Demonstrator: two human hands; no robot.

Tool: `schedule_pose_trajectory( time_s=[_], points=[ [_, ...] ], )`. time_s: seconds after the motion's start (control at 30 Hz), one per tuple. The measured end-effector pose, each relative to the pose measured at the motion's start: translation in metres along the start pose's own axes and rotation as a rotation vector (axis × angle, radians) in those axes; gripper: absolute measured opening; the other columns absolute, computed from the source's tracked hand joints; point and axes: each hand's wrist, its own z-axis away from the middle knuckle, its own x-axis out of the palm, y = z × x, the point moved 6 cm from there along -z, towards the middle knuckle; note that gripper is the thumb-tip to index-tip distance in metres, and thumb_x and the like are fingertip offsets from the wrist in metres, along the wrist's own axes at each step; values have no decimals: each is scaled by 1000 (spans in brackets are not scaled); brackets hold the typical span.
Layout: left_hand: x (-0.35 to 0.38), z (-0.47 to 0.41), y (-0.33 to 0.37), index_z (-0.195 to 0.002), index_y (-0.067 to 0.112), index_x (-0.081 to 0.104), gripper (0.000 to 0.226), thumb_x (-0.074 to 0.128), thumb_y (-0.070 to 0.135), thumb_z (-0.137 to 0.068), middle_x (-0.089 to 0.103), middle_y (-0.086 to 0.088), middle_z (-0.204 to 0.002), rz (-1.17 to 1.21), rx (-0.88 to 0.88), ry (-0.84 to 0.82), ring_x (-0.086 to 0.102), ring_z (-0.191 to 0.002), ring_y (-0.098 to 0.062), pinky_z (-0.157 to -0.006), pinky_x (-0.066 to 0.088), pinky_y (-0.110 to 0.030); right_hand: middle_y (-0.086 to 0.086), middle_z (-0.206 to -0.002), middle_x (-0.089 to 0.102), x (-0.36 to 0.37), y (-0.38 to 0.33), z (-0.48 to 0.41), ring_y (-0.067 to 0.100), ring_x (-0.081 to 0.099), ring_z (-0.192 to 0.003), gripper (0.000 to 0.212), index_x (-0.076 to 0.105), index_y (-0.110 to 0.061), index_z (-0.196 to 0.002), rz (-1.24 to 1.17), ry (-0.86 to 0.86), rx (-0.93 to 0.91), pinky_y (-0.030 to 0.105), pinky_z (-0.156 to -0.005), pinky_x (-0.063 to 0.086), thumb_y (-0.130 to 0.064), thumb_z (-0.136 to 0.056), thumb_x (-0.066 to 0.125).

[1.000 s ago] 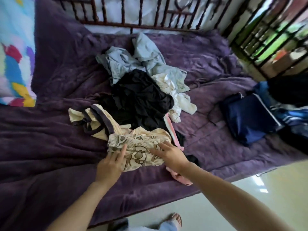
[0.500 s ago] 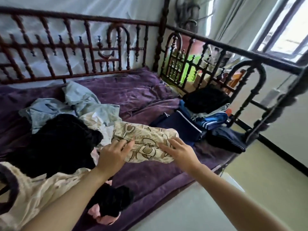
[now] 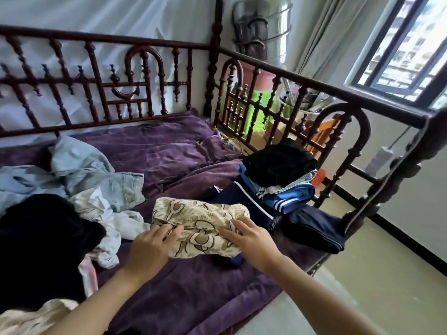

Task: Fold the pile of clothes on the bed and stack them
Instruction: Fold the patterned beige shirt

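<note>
The folded beige cartoon-print garment (image 3: pixel 200 221) sits over the purple velvet bed cover (image 3: pixel 169 151), just beside the stack of folded navy and blue clothes (image 3: pixel 285 187). Your left hand (image 3: pixel 150 247) and right hand (image 3: pixel 251 240) each grip its near edge. The pile of unfolded clothes (image 3: pixel 92 180) lies left.

One cam only, head-worn, wide-angle, so no 2nd view to overlap w/. It looks fwd & down from the bed's (image 3: pixel 169 151) open side, angled twd the far corner post (image 3: pixel 212 68). Forearms enter from the bottom edge. Left hand (image 3: pixel 147 247) & right hand (image 3: pixel 251 240) are low-centre, closest to the lens, both on the patterned cloth (image 3: pixel 200 221). Folded stack (image 3: pixel 280 165) is mid-distance, right of centre. Window (image 3: pixel 406 44) top right, floor (image 3: pixel 387 274) bottom right. Rails slant & bow near the edges.
</note>
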Motion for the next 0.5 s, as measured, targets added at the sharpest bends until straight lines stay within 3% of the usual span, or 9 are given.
schedule_pose_trajectory(
  time_s=[0.4, 0.5],
  points=[
    [129, -56, -31, -109, 17, 51, 48, 34, 4, -66, 65, -3, -71, 18, -200, -158, 60, -52, -23, -38, 46, -28, 2, -91, 65, 104, 124, -48, 20, 65, -83, 51, 69, -25, -108, -121, -173, -88, 22, -45, 52, -12, -70, 37],
    [152, -71, -40, -109, 18, 50, 47, 35, 5, -67, 65, -3, -71, 1, -235, -188, 61, -52, -24, -38, 48, -29, 2, -90, 67, 118, 148, -67, 21, 67, -82, 48, 71, -25, -107, -134, -187, -161, 21, -44, 51, -8, -65, 53]
  ],
)
